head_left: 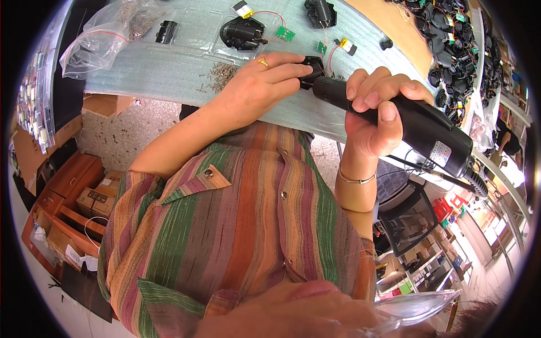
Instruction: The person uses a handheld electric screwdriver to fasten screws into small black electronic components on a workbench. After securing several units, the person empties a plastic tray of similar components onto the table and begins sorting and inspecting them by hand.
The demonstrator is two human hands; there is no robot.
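My right hand is wrapped round a black electric screwdriver, which lies tilted with its cable end to the lower right. Its nose meets a small black plastic housing; the bit's tip is hidden. The fingers of my left hand press on that housing from the left and keep it on the bench. Just beyond it lie a small green circuit board and a silver-and-yellow battery on thin wires. Beside my left wrist is a pile of small screws.
Two more black assemblies lie at the far side of the padded bench. A clear bag of screws and a black cylindrical part are left. Many black assemblies are heaped right; a mesh chair stands below.
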